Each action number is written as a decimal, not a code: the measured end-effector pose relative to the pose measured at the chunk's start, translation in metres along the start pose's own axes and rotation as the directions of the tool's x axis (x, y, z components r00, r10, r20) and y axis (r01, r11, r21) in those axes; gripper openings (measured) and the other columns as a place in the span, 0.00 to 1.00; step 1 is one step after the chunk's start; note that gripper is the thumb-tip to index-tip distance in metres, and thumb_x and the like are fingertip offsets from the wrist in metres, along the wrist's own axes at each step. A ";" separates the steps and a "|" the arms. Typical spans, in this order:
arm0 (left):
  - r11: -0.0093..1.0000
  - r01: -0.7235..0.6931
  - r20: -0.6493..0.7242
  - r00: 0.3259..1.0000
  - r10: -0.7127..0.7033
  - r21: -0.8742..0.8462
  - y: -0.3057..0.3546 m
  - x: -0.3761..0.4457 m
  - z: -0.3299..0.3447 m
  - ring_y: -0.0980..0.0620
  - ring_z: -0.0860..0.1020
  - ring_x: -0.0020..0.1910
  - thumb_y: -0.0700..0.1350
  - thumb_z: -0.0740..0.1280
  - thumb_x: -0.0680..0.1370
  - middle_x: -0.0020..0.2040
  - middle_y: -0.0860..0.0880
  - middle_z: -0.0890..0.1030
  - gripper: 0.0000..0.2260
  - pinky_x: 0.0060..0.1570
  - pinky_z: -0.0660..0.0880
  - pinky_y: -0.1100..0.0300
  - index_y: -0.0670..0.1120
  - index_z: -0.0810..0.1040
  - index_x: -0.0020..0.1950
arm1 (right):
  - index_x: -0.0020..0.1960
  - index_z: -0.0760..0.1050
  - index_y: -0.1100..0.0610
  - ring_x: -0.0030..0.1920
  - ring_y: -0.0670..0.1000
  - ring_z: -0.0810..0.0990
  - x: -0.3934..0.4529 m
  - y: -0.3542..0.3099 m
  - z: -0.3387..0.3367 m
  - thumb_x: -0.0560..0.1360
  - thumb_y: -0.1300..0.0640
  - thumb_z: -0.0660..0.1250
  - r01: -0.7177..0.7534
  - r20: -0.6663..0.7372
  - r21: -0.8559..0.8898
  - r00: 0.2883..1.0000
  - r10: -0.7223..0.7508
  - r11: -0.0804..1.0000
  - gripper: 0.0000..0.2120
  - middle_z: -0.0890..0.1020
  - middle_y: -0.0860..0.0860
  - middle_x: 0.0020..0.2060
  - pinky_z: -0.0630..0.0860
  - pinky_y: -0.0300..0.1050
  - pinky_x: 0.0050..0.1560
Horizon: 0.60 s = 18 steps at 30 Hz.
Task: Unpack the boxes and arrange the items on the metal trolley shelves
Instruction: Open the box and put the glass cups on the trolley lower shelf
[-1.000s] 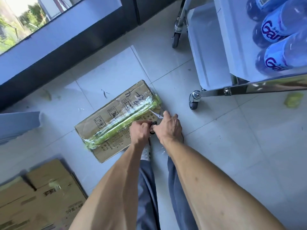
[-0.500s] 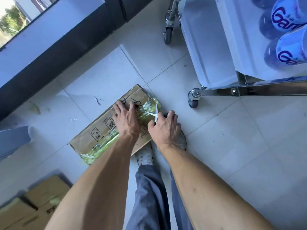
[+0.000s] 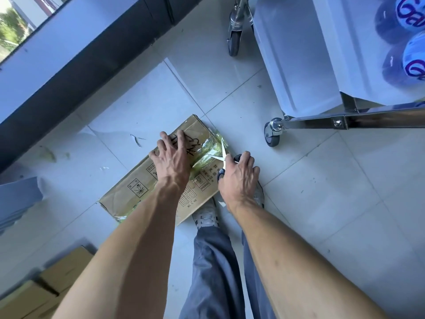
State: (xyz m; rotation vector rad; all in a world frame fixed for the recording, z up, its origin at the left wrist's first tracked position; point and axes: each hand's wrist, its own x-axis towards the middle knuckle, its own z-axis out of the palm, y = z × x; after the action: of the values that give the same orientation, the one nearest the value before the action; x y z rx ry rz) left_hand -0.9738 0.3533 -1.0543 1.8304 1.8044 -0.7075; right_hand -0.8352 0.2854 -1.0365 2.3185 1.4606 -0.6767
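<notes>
At the lower left corner a stack of cardboard cartons (image 3: pixel 46 286) sits closed on the floor, contents hidden. Past the person's shoes, a flattish cardboard box (image 3: pixel 142 192) lies on the tiled floor (image 3: pixel 322 203), sealed along its middle with greenish-clear tape (image 3: pixel 207 153). The left hand (image 3: pixel 171 157) presses down on the box top with fingers spread. The right hand (image 3: pixel 238 178) grips the dark handles of scissors (image 3: pixel 222 155), the blades parted over the tape at the box's near-right end. Printed handling symbols and Chinese characters mark the lid (plus "165" and a black scrawl I cannot read). Beyond, the metal trolley (image 3: pixel 340 120) stands on castors, its upper shelf holding blue-labelled bottles (image 3: pixel 411 65) lettered "Ga…".
</notes>
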 end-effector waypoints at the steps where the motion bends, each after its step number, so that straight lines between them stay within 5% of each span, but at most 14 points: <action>1: 1.000 -0.012 -0.016 1.000 0.012 0.007 -0.001 0.002 0.003 0.36 0.60 0.72 0.44 0.78 0.68 0.78 0.35 0.47 0.52 0.67 0.65 0.35 0.50 0.43 0.79 | 0.62 0.72 0.53 0.55 0.57 0.72 0.000 -0.001 -0.001 0.71 0.59 0.69 -0.002 -0.018 -0.017 1.000 0.002 1.000 0.20 0.71 0.59 0.60 0.70 0.51 0.53; 8: 1.000 -0.018 0.034 0.999 0.018 -0.024 0.016 0.005 0.011 0.28 0.46 0.77 0.26 0.65 0.70 0.76 0.27 0.40 0.50 0.74 0.53 0.34 0.50 0.38 0.79 | 0.60 0.74 0.52 0.51 0.55 0.72 0.000 -0.001 0.007 0.68 0.51 0.73 0.001 -0.094 -0.070 0.996 -0.008 0.998 0.22 0.73 0.58 0.56 0.68 0.50 0.49; 12: 0.994 0.024 0.062 0.998 -0.018 -0.102 0.018 0.004 0.005 0.28 0.48 0.76 0.33 0.72 0.69 0.76 0.28 0.44 0.49 0.72 0.59 0.34 0.51 0.42 0.79 | 0.61 0.73 0.50 0.49 0.54 0.72 -0.009 0.000 0.005 0.67 0.47 0.73 -0.002 -0.104 -0.013 0.995 0.000 1.000 0.24 0.71 0.55 0.52 0.68 0.49 0.49; 18: 0.986 0.044 0.068 0.997 -0.034 -0.161 0.020 -0.001 -0.007 0.30 0.58 0.74 0.43 0.73 0.67 0.76 0.32 0.53 0.45 0.63 0.71 0.35 0.48 0.51 0.78 | 0.55 0.76 0.52 0.45 0.55 0.70 -0.005 0.000 -0.011 0.70 0.57 0.69 0.031 -0.134 -0.087 0.990 -0.042 0.996 0.13 0.71 0.56 0.47 0.64 0.51 0.47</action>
State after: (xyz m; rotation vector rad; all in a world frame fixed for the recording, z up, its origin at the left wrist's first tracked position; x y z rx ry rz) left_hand -0.9533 0.3566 -1.0495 1.6521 1.8042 -0.6076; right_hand -0.8348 0.2872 -1.0247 2.3170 1.5620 -0.4649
